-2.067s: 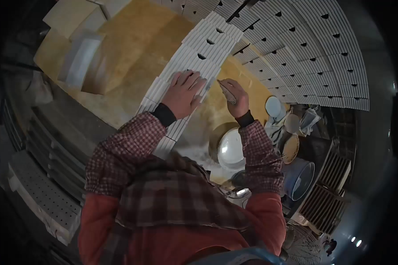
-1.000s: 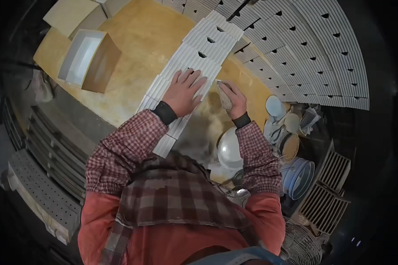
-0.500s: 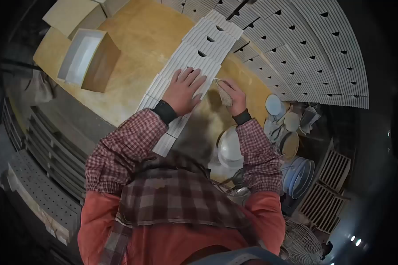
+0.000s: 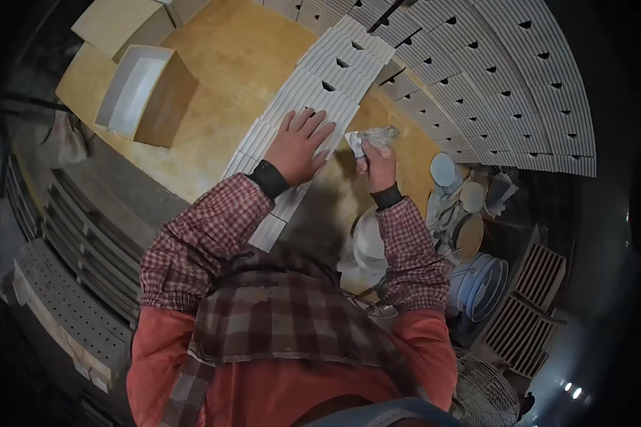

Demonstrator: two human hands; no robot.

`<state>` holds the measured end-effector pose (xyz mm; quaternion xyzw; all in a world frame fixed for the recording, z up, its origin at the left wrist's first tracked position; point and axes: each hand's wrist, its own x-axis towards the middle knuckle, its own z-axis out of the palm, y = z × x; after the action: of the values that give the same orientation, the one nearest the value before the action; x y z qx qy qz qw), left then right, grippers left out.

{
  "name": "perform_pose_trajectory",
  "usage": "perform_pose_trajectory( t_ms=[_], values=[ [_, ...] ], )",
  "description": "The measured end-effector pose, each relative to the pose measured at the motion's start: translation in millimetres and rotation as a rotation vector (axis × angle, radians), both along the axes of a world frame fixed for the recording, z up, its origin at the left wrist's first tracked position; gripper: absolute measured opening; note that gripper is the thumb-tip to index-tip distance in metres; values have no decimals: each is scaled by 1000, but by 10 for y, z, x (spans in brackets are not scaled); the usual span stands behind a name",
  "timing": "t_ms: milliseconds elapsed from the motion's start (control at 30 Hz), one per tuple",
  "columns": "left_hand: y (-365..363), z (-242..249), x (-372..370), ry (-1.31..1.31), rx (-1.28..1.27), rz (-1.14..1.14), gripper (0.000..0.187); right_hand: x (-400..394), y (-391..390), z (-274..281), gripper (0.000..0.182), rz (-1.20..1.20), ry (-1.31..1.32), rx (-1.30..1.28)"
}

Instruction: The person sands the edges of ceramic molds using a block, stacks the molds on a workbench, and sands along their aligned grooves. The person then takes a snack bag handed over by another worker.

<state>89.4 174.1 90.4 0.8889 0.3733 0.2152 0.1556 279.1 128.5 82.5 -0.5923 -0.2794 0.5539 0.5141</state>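
My left hand lies flat with fingers spread on a long row of thin, whitish ridged pieces, laid edge to edge like tiles, several with small dark half-round notches. To the right of this row, my right hand is closed round a whitish-grey, crumpled-looking piece. It might be a cloth, but I cannot make out its exact kind. The piece is beside the row's right edge, above the yellowish table. My fingers cover its lower part.
An open cardboard box stands at the table's left, with another box behind it. Stacked ridged pieces fill the back right. Near my right arm are a white bowl, tubs and a blue bucket. A wire fan guard stands lower right.
My right hand has turned, swinging the whitish piece from hanging below my fingers to lying above them, more in view. My left hand stays on the row.
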Motion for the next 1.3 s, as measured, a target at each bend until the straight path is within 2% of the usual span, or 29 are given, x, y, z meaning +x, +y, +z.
perform_pose_trajectory(
  t_ms=[67, 100, 167, 200, 233, 267, 300, 333, 367, 433, 500, 567, 600, 667, 700, 767, 800, 867, 900, 967, 1000, 1067, 1100, 1167, 1200, 1267, 1300],
  values=[
    [48, 9, -32, -40, -27, -57, 47, 53, 25, -143, 15, 47, -6, 45],
    [7, 13, -7, -7, 19, -1, 47, -30, 42, -61, 13, -49, 125, -48],
    [49, 13, -33, -53, -32, -60, 47, 22, 42, -89, 9, -25, 60, -34],
    [4, 8, -7, -20, 12, -1, 47, -8, 29, -33, 11, -79, 100, -87],
    [5, 5, -21, -32, 17, -10, 46, -3, 21, -21, 13, -111, -42, -103],
    [54, 0, -35, -42, -42, -67, 46, 121, -9, -169, 12, -123, -23, -84],
    [-1, -8, -13, -21, 29, -6, 45, 47, -45, -103, 12, -212, 57, -41],
    [7, -20, -30, -6, 13, -16, 45, 72, -93, -133, 13, -164, -39, 11],
    [47, -39, -33, -9, 10, -47, 46, 150, -166, -207, 13, -29, -126, 172],
    [2, -38, -35, -9, 22, -19, 46, -48, -186, -86, 10, -55, -179, 266],
    [-13, -12, -20, -15, 29, -5, 47, -71, -181, -131, 15, -8, -480, 420],
    [29, 39, -46, -37, -34, -58, 46, -71, -175, -103, 19, 93, -569, 511],
    [-12, 38, -24, -23, 10, -1, 47, -88, -145, -97, 23, 95, -992, 642],
    [24, 23, -57, -54, -14, -57, 47, -93, -155, -11, 30, 208, -983, 581],
    [-17, 11, -30, -30, 21, -4, 47, -107, -146, 49, 39, 264, -1108, 613],
    [35, -16, -47, -66, -21, -58, 47, -119, -171, 101, 45, 337, -1136, 555],
    [-10, -2, -26, -30, 9, -4, 46, -103, -160, 81, 43, 357, -1246, 611],
    [52, 24, -45, -26, -28, -61, 48, -80, -197, 134, 44, 402, -1089, 549],
    [38, 23, -35, -34, 16, -38, 47, -69, -189, 106, 41, 365, -1069, 624],
    [39, 26, -51, -62, 32, -60, 43, -74, -236, 31, 35, 250, -875, 512],
    [13, 9, -24, -57, 108, -7, 42, -90, -198, 19, 32, 197, -1017, 652],
    [49, -24, -42, -51, 28, -44, 41, -178, -227, 61, 36, 206, -900, 553],
    [17, -13, -23, -43, 121, 7, 40, -197, -228, 26, 42, 215, -1021, 660],
    [49, -4, -40, -90, 20, -43, 41, -284, -273, 7, 47, 245, -1061, 585],
    [5, -41, -16, -70, 104, 10, 40, -262, -285, -195, 48, 260, -1162, 619],
    [46, -13, -40, -100, 45, -38, 40, -284, -308, -251, 46, 264, -1389, 662],
    [17, -26, -20, -82, 107, 7, 39, -278, -306, -279, 47, 265, -1476, 670]
  ],
)
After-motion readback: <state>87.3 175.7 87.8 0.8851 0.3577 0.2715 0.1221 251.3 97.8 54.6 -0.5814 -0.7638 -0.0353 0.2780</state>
